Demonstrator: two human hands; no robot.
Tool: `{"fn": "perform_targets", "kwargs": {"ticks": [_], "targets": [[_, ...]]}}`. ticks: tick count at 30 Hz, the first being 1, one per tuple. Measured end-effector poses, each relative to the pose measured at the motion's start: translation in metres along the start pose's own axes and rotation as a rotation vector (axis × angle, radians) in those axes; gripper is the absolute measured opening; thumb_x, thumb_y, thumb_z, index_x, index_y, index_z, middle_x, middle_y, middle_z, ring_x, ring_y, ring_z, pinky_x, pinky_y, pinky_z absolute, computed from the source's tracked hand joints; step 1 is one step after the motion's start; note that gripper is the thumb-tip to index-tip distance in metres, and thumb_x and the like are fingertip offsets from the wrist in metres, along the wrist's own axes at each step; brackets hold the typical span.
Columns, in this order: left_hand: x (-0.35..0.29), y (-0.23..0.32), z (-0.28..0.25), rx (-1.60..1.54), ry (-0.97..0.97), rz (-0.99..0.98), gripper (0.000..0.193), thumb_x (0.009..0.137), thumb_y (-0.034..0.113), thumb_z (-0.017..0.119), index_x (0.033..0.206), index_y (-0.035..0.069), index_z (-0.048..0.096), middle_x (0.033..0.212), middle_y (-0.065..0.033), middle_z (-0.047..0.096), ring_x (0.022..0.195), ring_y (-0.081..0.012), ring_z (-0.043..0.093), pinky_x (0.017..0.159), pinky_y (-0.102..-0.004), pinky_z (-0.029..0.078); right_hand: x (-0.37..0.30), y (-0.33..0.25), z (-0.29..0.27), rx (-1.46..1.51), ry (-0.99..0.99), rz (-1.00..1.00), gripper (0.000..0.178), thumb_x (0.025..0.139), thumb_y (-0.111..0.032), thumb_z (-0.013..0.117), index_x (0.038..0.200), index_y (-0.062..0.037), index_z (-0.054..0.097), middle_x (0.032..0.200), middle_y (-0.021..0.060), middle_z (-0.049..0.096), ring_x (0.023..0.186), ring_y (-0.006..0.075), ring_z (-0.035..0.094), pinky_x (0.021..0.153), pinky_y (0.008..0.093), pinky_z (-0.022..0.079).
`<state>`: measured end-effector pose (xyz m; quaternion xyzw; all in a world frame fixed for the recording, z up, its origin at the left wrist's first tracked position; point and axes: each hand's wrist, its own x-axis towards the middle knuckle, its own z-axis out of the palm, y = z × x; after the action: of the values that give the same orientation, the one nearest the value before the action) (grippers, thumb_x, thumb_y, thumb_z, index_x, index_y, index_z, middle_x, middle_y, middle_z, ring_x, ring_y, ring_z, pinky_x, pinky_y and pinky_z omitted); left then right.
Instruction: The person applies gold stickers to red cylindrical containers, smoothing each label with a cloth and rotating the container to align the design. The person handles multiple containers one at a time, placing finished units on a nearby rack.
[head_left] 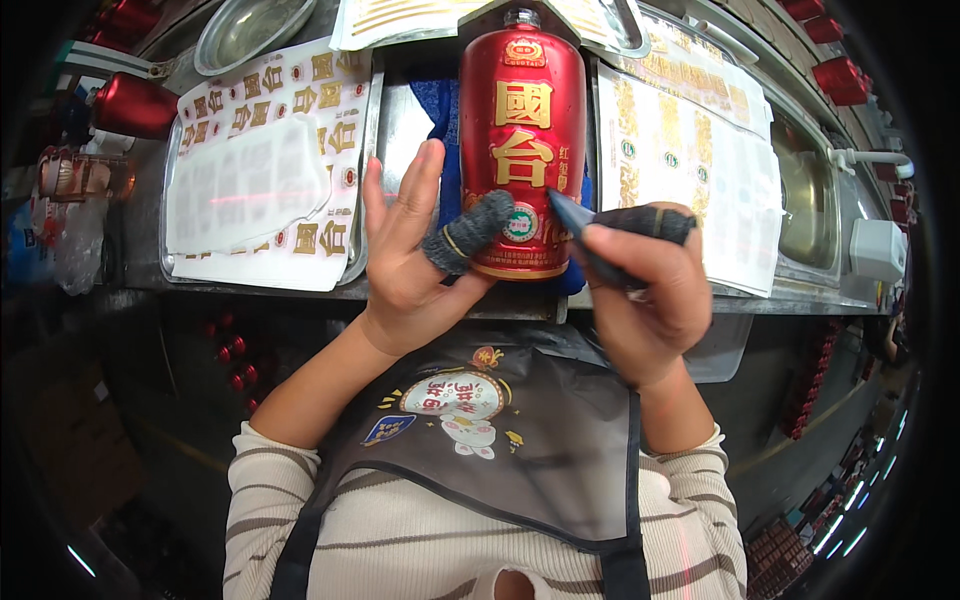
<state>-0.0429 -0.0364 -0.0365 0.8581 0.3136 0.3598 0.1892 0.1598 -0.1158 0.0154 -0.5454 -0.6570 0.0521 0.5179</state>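
Observation:
A red bottle [522, 110] with gold characters lies on a blue cloth [440, 115] on the steel bench, neck pointing away from me. My left hand [405, 260] is at its lower left, fingers spread, with a grey knit thumb cot pressing on the bottle's base by a small round sticker [520, 224]. My right hand [645, 290] is at the lower right, gripping a dark pointed tool [575, 218] whose tip touches the bottle near that sticker. A grey cot covers its forefinger.
Steel trays with sheets of gold label stickers lie left [265, 160] and right [690, 150] of the bottle. Another red bottle [135, 105] lies far left. A round metal bowl [250, 30] is behind. Red caps [845, 80] sit at the upper right.

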Motion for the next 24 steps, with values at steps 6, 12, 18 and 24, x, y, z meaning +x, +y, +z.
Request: {"fn": "perform_targets", "kwargs": {"ticks": [6, 12, 18, 24], "targets": [[0.007, 0.005, 0.002, -0.101, 0.059, 0.064, 0.059, 0.065, 0.012, 0.082, 0.122, 0.010, 0.070, 0.143, -0.0225, 0.052, 0.132, -0.0387, 0.053, 0.114, -0.0640, 0.015, -0.014, -0.006, -0.002, 0.103, 0.064, 0.105, 0.039, 0.066, 0.012, 0.077, 0.099, -0.0077, 0.072, 0.084, 0.0083, 0.062, 0.072, 0.0246, 0.060, 0.067, 0.0317, 0.050], [0.014, 0.014, -0.003, -0.029, 0.067, -0.009, 0.077, 0.068, 0.020, 0.084, 0.137, 0.003, 0.054, 0.140, -0.0147, 0.057, 0.134, -0.0326, 0.051, 0.116, -0.0625, 0.006, -0.015, -0.011, -0.006, 0.070, -0.047, 0.028, 0.042, 0.071, 0.011, 0.082, 0.106, -0.0040, 0.066, 0.090, 0.0109, 0.065, 0.079, 0.0191, 0.061, 0.069, 0.0300, 0.049], [0.037, 0.011, -0.020, -0.027, -0.083, 0.124, 0.073, 0.069, 0.019, 0.081, 0.136, 0.005, 0.056, 0.138, -0.0106, 0.059, 0.136, -0.0228, 0.050, 0.117, -0.0625, 0.004, 0.003, -0.023, -0.003, 0.103, -0.241, -0.077, 0.037, 0.069, 0.011, 0.078, 0.101, -0.0059, 0.071, 0.086, 0.0092, 0.066, 0.072, 0.0226, 0.062, 0.067, 0.0321, 0.053], [0.042, 0.022, -0.008, 0.016, -0.048, 0.131, 0.065, 0.071, 0.023, 0.078, 0.131, 0.007, 0.058, 0.138, -0.0097, 0.058, 0.139, -0.0192, 0.045, 0.117, -0.0655, -0.001, 0.003, -0.016, 0.001, 0.006, -0.125, -0.104, 0.041, 0.064, 0.011, 0.079, 0.101, -0.0057, 0.072, 0.088, 0.0084, 0.065, 0.073, 0.0255, 0.062, 0.067, 0.0331, 0.052]]}}
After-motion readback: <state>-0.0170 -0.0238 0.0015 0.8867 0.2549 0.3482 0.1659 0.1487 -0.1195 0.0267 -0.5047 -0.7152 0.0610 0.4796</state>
